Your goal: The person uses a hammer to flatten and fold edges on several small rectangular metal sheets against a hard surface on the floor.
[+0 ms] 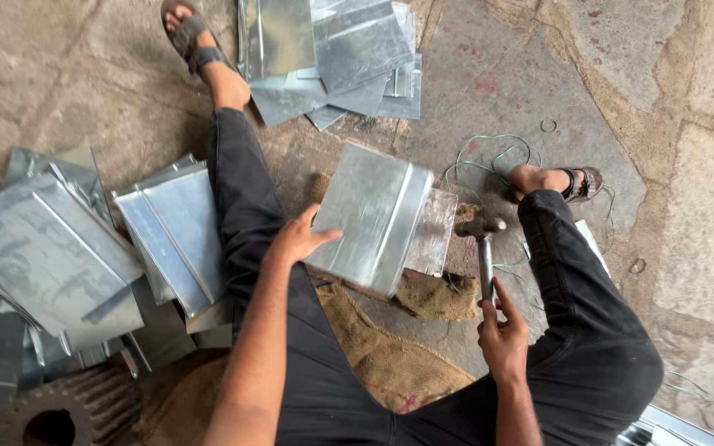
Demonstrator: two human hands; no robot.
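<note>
One hammer [484,248]; two hands [297,239]; two sandals [190,37]; three sheet-metal piles [51,248].

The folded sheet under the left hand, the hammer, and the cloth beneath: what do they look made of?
The folded sheet looks like thin galvanised steel or tin: dull silver, streaky sheen, crisp folded seam. The hammer in the right hand seems dark, matte metal throughout, handle included. The cloth looks like jute sacking: coarse brown weave. The left hand rests on the sheet's edge.
</note>
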